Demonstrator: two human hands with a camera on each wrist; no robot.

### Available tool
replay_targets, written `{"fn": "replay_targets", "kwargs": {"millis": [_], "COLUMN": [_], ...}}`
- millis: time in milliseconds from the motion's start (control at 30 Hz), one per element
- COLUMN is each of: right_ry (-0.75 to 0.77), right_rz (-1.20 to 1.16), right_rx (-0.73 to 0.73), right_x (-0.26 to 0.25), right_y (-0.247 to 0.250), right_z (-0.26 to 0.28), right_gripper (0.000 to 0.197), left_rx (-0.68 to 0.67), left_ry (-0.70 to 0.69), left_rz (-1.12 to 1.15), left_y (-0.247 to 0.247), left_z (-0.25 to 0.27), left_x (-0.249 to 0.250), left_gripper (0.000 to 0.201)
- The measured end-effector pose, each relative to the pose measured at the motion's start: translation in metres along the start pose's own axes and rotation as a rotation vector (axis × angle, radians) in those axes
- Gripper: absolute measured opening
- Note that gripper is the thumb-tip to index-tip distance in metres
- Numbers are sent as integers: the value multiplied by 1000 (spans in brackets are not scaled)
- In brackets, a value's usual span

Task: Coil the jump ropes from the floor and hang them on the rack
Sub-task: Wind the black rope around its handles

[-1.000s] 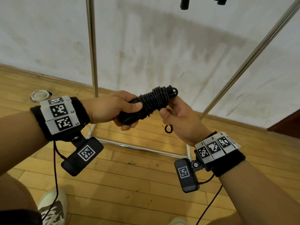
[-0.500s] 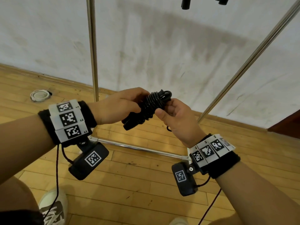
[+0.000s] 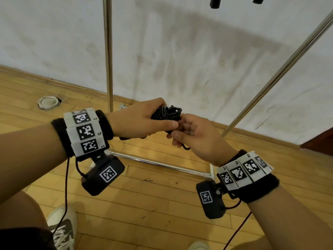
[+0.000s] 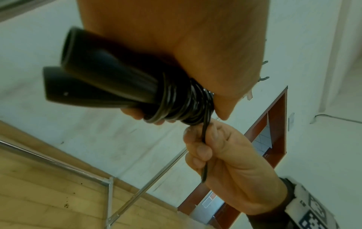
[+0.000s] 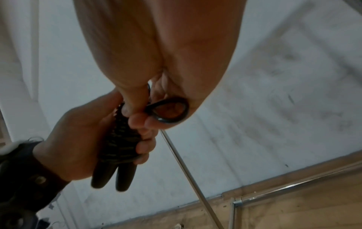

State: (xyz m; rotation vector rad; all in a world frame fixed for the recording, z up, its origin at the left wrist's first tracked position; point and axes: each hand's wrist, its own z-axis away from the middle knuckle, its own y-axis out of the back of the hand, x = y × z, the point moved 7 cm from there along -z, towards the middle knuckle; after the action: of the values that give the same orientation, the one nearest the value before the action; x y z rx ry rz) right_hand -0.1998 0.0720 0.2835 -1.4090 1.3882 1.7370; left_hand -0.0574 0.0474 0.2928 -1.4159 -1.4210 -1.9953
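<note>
We hold the rope (image 3: 166, 113) up in front of us, above the floor (image 3: 144, 204), its black cord wound tight around the two handles (image 4: 101, 77), which lie side by side and stick out of the back of our grip. Our left hand (image 3: 138, 120) wraps around the wound part, thumb along the near side and fingers curled under it. Just beside that grip, our right hand (image 3: 196, 138) pinches the free end of the cord, a small loop (image 5: 168, 112), between thumb and curled fingers; the loop pokes out below the fingers, touching them. Beyond our hands stands the rack (image 3: 108, 55), one upright pole behind the left hand and a slanted pole (image 3: 281, 69) past the right, with a low bar (image 3: 158, 164) on the floor beneath both. More black handles (image 3: 215, 2) hang at the top edge of the head view, well above the grip. A white round cap (image 3: 47, 102) sits on the floor away to the left, and our shoe (image 3: 62, 230) is down near us.
</note>
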Motion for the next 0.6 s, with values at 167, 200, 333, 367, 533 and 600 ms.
{"fn": "replay_targets", "kwargs": {"millis": [167, 200, 333, 367, 533, 600], "right_ry": [-3, 3, 16, 14, 29, 56], "right_rz": [101, 96, 103, 98, 81, 91], "right_rx": [142, 170, 173, 178, 305, 347], "right_x": [-9, -10, -12, -11, -8, -10], "right_y": [22, 26, 32, 34, 43, 43], "right_z": [4, 4, 4, 4, 4, 4], "right_gripper": [30, 32, 17, 15, 15, 12], "left_rx": [-37, -36, -25, -18, -5, 11], "left_ry": [22, 19, 9, 11, 17, 21], "left_rz": [-6, -4, 25, 24, -78, -98], "left_y": [-5, -5, -3, -2, 1, 1], "left_z": [-1, -2, -4, -4, -7, -8], "left_x": [-2, -2, -3, -3, -4, -3], "left_gripper": [50, 47, 34, 33, 38, 39]}}
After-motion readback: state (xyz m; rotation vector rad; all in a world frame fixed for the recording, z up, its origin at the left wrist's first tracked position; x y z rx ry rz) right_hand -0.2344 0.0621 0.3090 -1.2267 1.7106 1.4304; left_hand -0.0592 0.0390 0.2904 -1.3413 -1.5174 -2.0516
